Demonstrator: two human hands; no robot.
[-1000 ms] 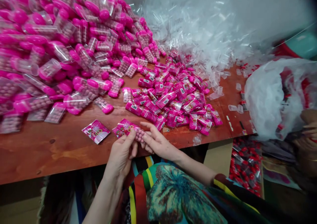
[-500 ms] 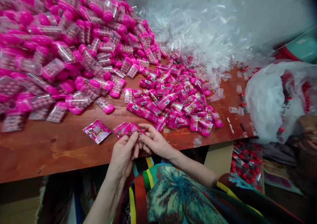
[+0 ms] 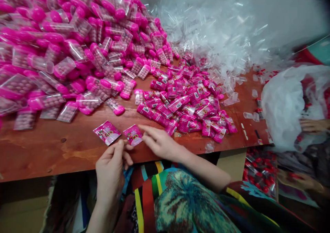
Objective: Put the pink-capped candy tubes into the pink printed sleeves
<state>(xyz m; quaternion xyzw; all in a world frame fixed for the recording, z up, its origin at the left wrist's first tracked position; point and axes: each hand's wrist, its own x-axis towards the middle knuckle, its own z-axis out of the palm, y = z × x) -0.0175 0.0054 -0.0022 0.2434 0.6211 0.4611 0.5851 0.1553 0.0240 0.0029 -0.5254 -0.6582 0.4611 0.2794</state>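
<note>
pink wrapper (image 3: 133, 134) beside loosely spread right hand (image 3: 161, 143); left hand (image 3: 113, 160) loose, half-curled

White bag (image 3: 281, 102), red-capped containers (image 3: 260, 175) — teal basin (image 3: 321, 52), perhaps

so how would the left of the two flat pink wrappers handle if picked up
The left pink wrapper lies flat and looks thin, so it is probably light and somewhat floppy. Its glossy sheen suggests it may slide on the table if pushed.
</note>
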